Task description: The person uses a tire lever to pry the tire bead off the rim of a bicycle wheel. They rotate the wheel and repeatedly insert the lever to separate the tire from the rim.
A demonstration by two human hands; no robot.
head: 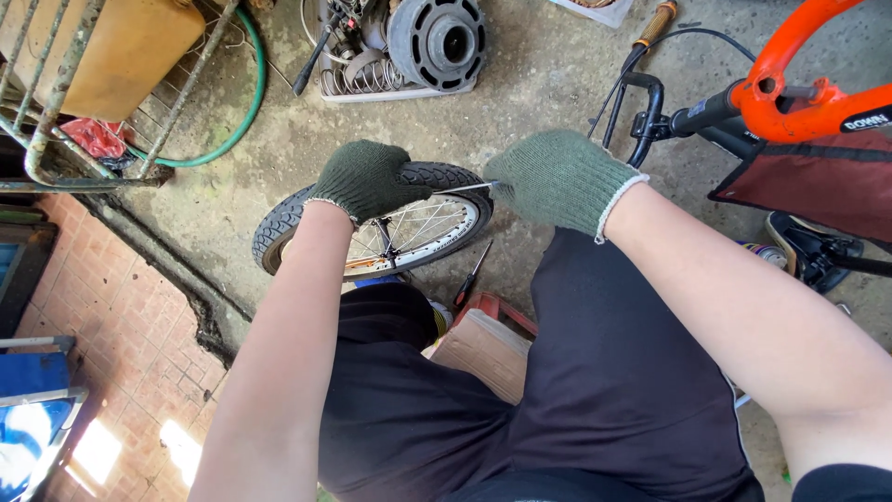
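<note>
A small bicycle wheel [279,228] with a black knobby tyre, silver rim and spokes stands on the concrete in front of my knees. My left hand [367,178], in a dark green knit glove, rests on top of the tyre and grips it. In the same kind of glove, my right hand [557,177] holds a thin metal tool [465,188] whose tip points left to the tyre's edge by the left hand. I sit low in black shorts.
A screwdriver [472,274] lies on the floor under the wheel, beside a red stool [497,307]. An orange bicycle frame [790,84] with black handlebar stands at right. A tray of parts [409,56], a green hose [243,112] and a metal rack [56,102] lie beyond.
</note>
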